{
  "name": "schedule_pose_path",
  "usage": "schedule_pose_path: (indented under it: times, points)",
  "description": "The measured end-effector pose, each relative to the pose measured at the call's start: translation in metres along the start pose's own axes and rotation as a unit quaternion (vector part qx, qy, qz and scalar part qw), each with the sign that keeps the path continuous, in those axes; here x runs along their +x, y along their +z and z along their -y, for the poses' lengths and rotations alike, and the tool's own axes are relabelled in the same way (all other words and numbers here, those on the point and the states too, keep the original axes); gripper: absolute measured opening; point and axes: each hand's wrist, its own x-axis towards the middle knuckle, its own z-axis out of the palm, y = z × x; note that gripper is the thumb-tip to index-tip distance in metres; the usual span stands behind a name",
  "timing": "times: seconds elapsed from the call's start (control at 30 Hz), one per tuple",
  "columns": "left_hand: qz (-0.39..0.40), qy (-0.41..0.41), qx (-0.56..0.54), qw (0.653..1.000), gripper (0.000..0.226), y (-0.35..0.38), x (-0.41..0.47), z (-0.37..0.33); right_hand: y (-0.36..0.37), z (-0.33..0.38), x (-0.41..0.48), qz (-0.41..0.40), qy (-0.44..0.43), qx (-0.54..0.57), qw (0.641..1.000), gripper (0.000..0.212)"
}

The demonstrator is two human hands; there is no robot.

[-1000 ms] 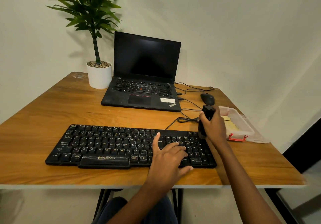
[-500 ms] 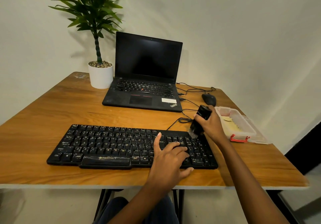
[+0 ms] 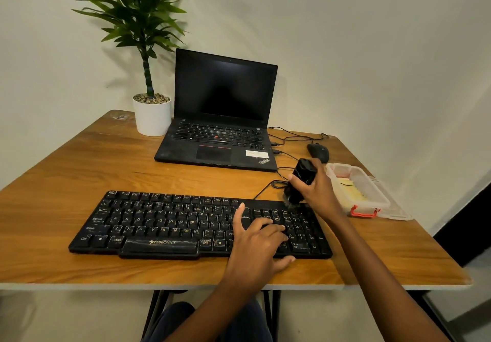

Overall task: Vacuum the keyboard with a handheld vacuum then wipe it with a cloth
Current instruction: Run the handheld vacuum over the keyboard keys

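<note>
A black full-size keyboard [image 3: 164,222] lies across the near part of the wooden table [image 3: 66,171]. My left hand [image 3: 259,246] rests flat on its right-hand keys, fingers spread, holding it down. My right hand [image 3: 317,193] grips a small black handheld vacuum [image 3: 301,179], tilted, with its brush tip touching the keyboard's top right corner. A yellow cloth [image 3: 350,191] lies inside a clear plastic box [image 3: 372,203] just right of my right hand.
An open black laptop [image 3: 220,129] with a dark screen stands behind the keyboard. A potted plant [image 3: 151,113] sits at its left. A black mouse [image 3: 318,151] and loose cables [image 3: 287,139] lie at the back right. The table's right edge is close to the box.
My right hand has tilted the vacuum and slid its tip a little left along the keyboard's top right corner. My left hand has stayed on the keys.
</note>
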Motion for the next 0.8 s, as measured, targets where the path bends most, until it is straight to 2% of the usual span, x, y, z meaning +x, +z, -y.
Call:
schedule_pose_path:
  times: [0.2,0.33,0.47,0.6,0.73,0.8]
  points:
    - [0.004,-0.008,-0.010,1.000,0.040,0.000,-0.001,0.000,0.000,0.008,0.006,0.001,0.002,-0.037,0.999,0.033]
    - [0.000,-0.011,-0.013,1.000,0.041,0.000,0.000,0.000,0.002,0.010,0.002,0.031,0.022,0.004,0.999,0.037]
    - [-0.007,-0.002,-0.008,1.000,0.032,0.001,-0.001,0.000,-0.001,0.008,0.004,0.000,0.021,-0.037,0.999,0.036]
    - [-0.008,-0.005,-0.011,1.000,0.033,0.000,-0.001,0.000,-0.006,0.009,-0.003,0.018,0.023,-0.004,1.000,0.036]
    - [-0.005,-0.009,-0.012,1.000,0.035,0.000,-0.002,-0.001,-0.012,0.002,-0.010,-0.026,0.019,0.004,0.999,0.035]
    - [-0.005,-0.011,-0.012,1.000,0.038,0.000,-0.002,0.000,-0.013,0.000,-0.016,-0.019,0.031,0.022,0.999,0.035]
